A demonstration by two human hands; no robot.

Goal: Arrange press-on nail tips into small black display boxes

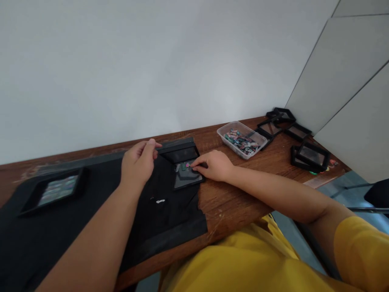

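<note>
A small black-framed case [189, 178] with a clear, shiny panel lies with its lid [182, 154] raised on the far side. The fingertips of my right hand [214, 164] are pinched at a tiny pink and green piece [187, 165] on that panel. Beside it sits a dark green little piece [183, 167]. My left hand [138, 162] hovers over the black cloth [164, 219], left of the case. Its fingers are curled in with the thumb against them; anything between them is hidden.
A clear plastic tub [223, 140] of many small colourful pieces stands right of the case. Several black frames [313, 155] are piled at the table's right end. Another black frame [57, 190] with pale pieces inside lies left. A white scrap [160, 201] rests on the cloth.
</note>
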